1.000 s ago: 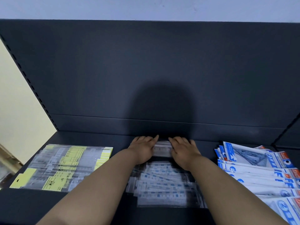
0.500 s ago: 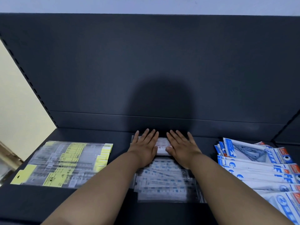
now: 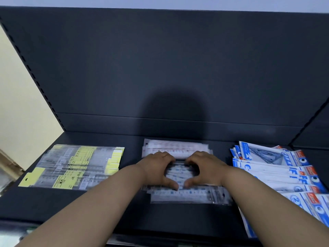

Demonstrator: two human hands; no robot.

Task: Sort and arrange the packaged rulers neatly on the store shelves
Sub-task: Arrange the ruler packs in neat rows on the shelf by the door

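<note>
**Q:** How are the hands placed?

**A:** Both bare forearms reach forward over the shelf. The left hand (image 3: 158, 169) and right hand (image 3: 204, 168) sit side by side on the middle pile, the blue-marked rulers (image 3: 188, 193). The fingers of each are curled over the pile's far edge. The thumbs are set on the packs nearer the front, with their tips almost meeting. Each hand grips the pile.

**Q:** And the setting?

**A:** It is a dark metal shelf (image 3: 106, 207) with a dark back panel (image 3: 160, 68) rising behind it. A rounded shadow (image 3: 176, 111) falls on that panel above the hands. A slotted upright (image 3: 35, 81) runs along the panel's left edge. Beyond it is a cream wall (image 3: 19, 104).

**Q:** What is stocked there?

**A:** There are flat packs in clear sleeves, in four groups. The gripped pile lies at the centre, with its lowest packs sticking out toward the front edge. Just behind the fingers lie the red-marked rulers (image 3: 176, 148), stacked crosswise near the back panel. To the left, apart from the hands, the yellow-labelled packs (image 3: 76, 166) are fanned out in a loose overlap. To the right, the blue-and-white packs (image 3: 277, 168) overlap in a row running to the front of the shelf, beside the right forearm. The print on every pack is too blurred to read.
</note>
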